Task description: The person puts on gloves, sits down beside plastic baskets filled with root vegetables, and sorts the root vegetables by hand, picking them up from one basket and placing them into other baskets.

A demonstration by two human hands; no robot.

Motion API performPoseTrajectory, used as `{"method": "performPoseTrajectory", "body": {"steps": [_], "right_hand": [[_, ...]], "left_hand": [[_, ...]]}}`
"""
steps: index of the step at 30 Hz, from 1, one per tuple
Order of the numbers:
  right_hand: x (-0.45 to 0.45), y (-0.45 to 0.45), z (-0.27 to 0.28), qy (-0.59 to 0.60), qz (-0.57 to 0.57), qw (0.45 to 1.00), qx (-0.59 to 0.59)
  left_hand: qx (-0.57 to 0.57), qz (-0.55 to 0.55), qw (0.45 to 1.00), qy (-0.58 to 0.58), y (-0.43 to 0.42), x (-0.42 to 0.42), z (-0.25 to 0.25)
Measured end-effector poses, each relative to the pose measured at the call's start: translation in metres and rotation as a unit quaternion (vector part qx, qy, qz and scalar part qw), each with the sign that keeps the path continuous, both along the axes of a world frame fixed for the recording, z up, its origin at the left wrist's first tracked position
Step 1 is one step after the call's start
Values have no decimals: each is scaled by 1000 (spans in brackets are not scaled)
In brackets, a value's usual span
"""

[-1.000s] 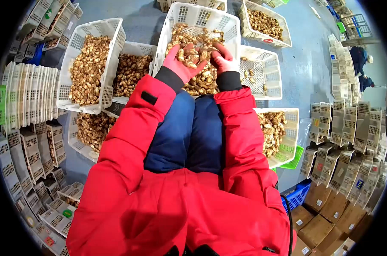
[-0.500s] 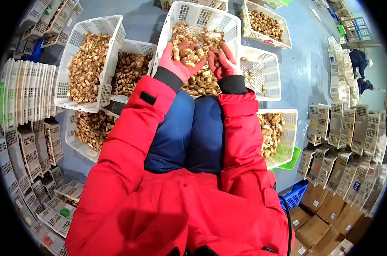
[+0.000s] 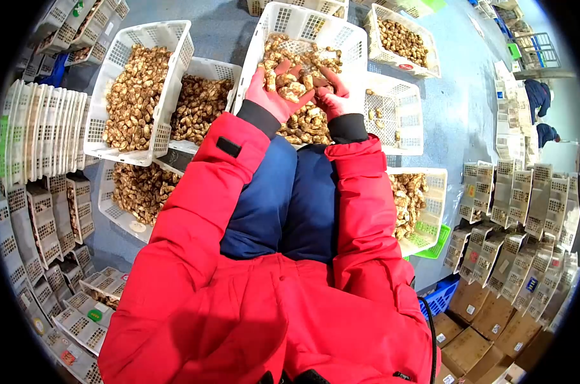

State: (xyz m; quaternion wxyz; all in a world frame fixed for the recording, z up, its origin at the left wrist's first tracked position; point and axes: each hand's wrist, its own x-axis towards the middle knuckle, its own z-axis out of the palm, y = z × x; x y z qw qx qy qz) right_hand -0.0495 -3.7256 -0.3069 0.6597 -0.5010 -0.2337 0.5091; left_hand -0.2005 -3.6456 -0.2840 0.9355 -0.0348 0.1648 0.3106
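My left hand, palm up, cups several stubby brown-and-cream mushrooms above a white perforated crate. Beside it my right hand has its fingers curled inward at the edge of the handful; what lies between them is hard to make out. Both hands seem to wear reddish gloves. More mushrooms lie in the crate below the hands and toward its far end. The crate sits in front of my knees.
To the left stand a full crate of mushrooms, a darker one and a third. A crate with few pieces stands right, another nearer. Stacked crates line the left; cardboard boxes sit lower right. People bend far right.
My right hand's fingers have curled in further and moved closer to the mushrooms in my left hand. The left hand still cups its handful. The whole view has shifted slightly.
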Motion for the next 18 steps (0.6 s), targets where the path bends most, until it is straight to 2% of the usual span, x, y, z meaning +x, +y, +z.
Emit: {"method": "performPoseTrajectory", "body": {"steps": [6, 10, 12, 14, 18], "right_hand": [[1, -7, 18, 44, 6, 999, 31], [-5, -4, 28, -46, -22, 998, -43], [-8, 4, 14, -190, -6, 978, -81], [-12, 12, 4, -365, -31, 931, -6], [-2, 10, 1, -79, -22, 997, -4]], "left_hand": [[16, -18, 999, -20, 2, 0, -9], [20, -16, 1000, 9, 2, 1, -6], [27, -22, 999, 18, 2, 2, -5], [47, -45, 998, -10, 4, 2, -17], [26, -44, 999, -4, 2, 2, -8]]}}
